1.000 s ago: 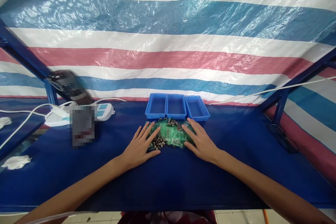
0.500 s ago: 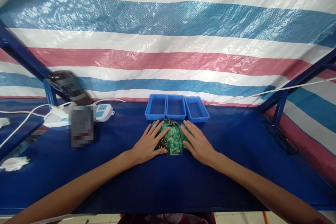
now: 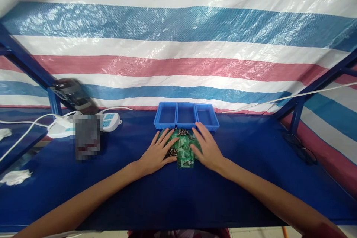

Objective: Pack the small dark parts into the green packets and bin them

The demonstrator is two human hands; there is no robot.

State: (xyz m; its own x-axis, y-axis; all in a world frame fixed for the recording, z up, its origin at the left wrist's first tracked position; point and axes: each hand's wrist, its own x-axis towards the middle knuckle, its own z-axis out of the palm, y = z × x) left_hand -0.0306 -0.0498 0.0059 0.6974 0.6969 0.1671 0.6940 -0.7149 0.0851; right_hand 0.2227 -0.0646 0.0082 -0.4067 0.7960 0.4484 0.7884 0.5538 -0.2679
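Observation:
A pile of small green plastic packets (image 3: 185,152) lies on the blue table, with dark and metallic small parts (image 3: 173,152) among it; their exact kind is too small to tell. My left hand (image 3: 157,155) rests flat with spread fingers over the left side of the pile. On the right side my right hand (image 3: 208,150) is open too, its fingers apart and its thumb side against the packets. Just behind the pile stand three blue trays in a row: the left tray (image 3: 166,114), the middle tray (image 3: 186,114) and the right tray (image 3: 206,115).
At left are a white power strip (image 3: 112,122) with cables, a pixelated object (image 3: 87,137), a dark bottle-like object (image 3: 74,95) and crumpled white tissue (image 3: 16,177). Black-rimmed glasses (image 3: 301,148) lie at far right. A striped tarp (image 3: 178,67) hangs behind the table (image 3: 251,156).
The right tray has straightened and moved left against the middle tray. My right hand has shifted slightly left and up, while my left hand stays nearly in place.

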